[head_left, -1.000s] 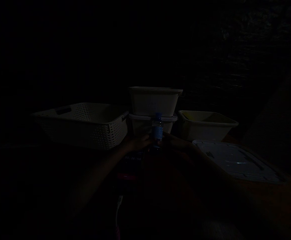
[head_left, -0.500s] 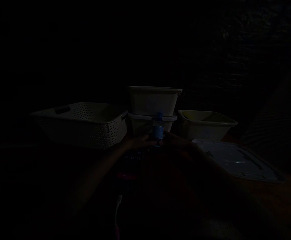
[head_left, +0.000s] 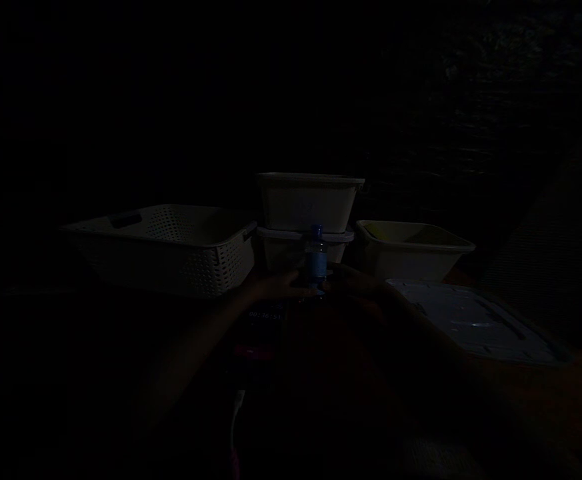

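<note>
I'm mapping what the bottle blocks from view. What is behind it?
The lower tub of a stack shows on both sides of the bottle; the upper tub rises above. What lies directly behind the bottle's middle is covered, as is anything behind the tubs.

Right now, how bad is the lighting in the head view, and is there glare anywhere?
Head view: very dark, the background almost black; left hand and right hand dim, their fingers hard to separate from shadow, so contact with the bottle is unclear; a small glint on the flat lid at right; faint glow from the timer screen.
</note>
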The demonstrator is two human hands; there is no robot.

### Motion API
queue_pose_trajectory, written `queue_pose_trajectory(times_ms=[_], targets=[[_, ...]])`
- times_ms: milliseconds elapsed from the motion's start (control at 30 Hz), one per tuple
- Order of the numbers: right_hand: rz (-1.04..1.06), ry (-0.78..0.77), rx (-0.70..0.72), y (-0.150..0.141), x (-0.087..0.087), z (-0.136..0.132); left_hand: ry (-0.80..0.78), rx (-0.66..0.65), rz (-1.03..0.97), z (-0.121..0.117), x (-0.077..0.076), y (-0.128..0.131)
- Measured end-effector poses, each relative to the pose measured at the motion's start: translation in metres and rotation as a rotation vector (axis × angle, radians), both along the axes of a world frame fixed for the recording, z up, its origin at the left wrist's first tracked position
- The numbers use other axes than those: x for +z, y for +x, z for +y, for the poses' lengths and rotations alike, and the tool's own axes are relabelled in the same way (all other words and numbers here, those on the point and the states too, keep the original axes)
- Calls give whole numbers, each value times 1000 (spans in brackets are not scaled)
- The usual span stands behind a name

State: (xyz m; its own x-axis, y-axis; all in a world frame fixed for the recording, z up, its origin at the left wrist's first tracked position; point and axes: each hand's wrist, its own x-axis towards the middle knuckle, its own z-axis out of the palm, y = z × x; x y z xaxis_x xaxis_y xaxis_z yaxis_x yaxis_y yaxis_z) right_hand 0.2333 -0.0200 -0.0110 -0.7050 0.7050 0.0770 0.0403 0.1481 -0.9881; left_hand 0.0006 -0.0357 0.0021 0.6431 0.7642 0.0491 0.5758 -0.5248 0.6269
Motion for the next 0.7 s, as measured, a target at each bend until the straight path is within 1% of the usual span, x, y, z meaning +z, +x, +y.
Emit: queue_pose_trajectory(times_ms=[67,133,233,400,533,633,700], targets=[[-9,-8,-14,2,-2,3,17,-2,1,-4,3,2],[-14,-7,-12,2,-3,5,76,-12,14,-6,5,3],[-21,-7,-13,1,-2,4,121,-1,45,-4,3,2],[-50,12,-12,-1,1,2,136,-46,48,7,-6,-2],[-63,18,-8,-1,1,3,163,-35,76,4,-2,-2],[-68,18,1,-1,2,2,148,-7,92,1,0,-1],[-68,16,1,0,3,1,128,-10,68,2,-2,-1]])
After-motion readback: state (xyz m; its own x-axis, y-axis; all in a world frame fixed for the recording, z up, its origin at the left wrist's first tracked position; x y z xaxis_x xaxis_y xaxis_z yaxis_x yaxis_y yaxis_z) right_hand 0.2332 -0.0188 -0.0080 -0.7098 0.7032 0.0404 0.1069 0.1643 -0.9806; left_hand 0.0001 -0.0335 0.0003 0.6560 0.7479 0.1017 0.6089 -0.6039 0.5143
